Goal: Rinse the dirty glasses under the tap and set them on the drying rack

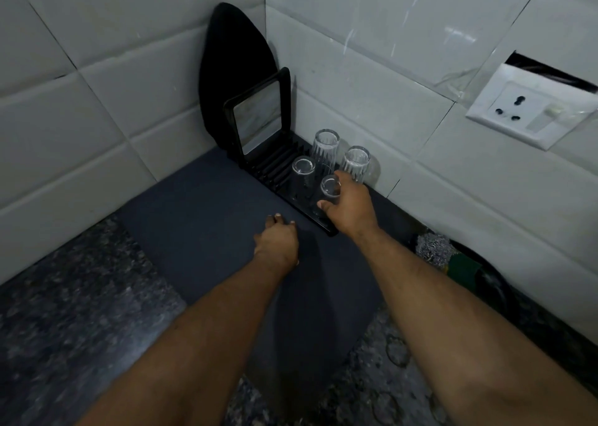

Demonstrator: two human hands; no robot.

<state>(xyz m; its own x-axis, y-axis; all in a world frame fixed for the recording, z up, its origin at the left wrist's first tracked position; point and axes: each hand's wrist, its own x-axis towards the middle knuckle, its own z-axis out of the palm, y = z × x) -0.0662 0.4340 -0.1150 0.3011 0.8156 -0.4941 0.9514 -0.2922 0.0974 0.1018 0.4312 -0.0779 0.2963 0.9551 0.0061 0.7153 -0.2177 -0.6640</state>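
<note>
Four clear glasses are seen standing upside down on the black drying rack (pixel 278 166), which is tucked into the tiled corner on a dark mat (pixel 210 231) spread over the speckled stone bench (pixel 64 312). The near-right glass (pixel 330 191) is gripped by the right hand (pixel 348 205), fingers wrapped over its upturned base and thumb pressed against its side, and it is held at the front end of the rack. Just beside it, to the left, the short plain glass (pixel 303 175) is parked. Behind these, two taller ribbed glasses are lined up by the wall: one at the back (pixel 325 149), one to the right (pixel 355 163), the latter just behind the right hand's knuckles. The left hand (pixel 278 242) is laid on the mat, empty, fingers loosely curled, short of the rack. A black-framed tray (pixel 257 115) is propped upright in the rack's far slots, with a dark rounded board (pixel 233 69) leaned in the corner behind it. A steel scrubber (pixel 432 247) is spotted at right, near the wall socket (pixel 530 108).
</note>
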